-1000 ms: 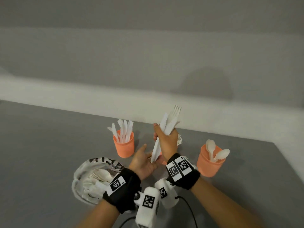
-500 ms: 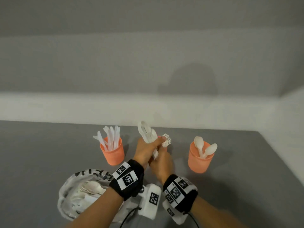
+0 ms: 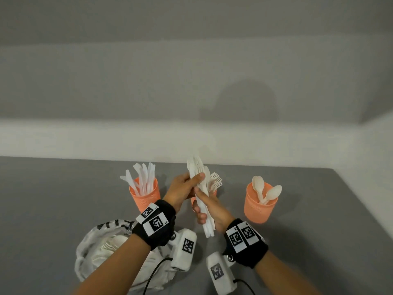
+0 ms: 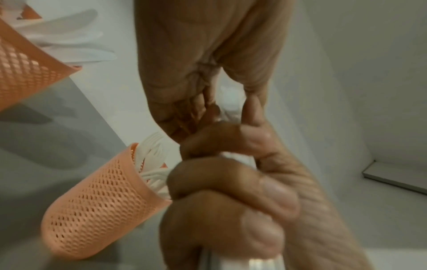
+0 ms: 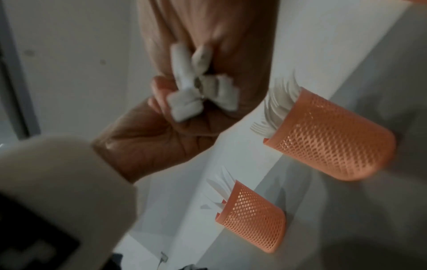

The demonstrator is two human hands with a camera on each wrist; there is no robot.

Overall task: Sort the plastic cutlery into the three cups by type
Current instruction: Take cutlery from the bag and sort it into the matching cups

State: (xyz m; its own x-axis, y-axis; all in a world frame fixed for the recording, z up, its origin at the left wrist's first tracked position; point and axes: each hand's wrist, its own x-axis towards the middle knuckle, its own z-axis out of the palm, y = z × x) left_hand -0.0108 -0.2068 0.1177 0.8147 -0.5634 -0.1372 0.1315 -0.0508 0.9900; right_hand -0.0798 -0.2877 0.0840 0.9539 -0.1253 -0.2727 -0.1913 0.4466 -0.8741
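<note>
A bundle of white plastic cutlery (image 3: 201, 188) stands tilted above the middle of three orange mesh cups. My left hand (image 3: 194, 180) pinches the bundle's upper part with thumb and fingers. Lower down, my right hand (image 3: 203, 209) is curled round the handles (image 5: 196, 93). The left cup (image 3: 145, 198) holds several knives. Several forks stick out of the middle cup (image 4: 99, 210), which is mostly hidden behind my hands in the head view. Two spoons show in the right cup (image 3: 260, 206).
A crumpled plastic bag (image 3: 100, 250) with more white cutlery lies on the grey table (image 3: 42, 209) at the lower left, under my left forearm. A white wall ledge (image 3: 85, 141) runs behind the cups. The table's right edge (image 3: 361, 209) is past the spoon cup.
One second ago my right hand alone held the bundle, the left open beside it. The left hand has since taken hold of the top, and the right grips lower on the handles.
</note>
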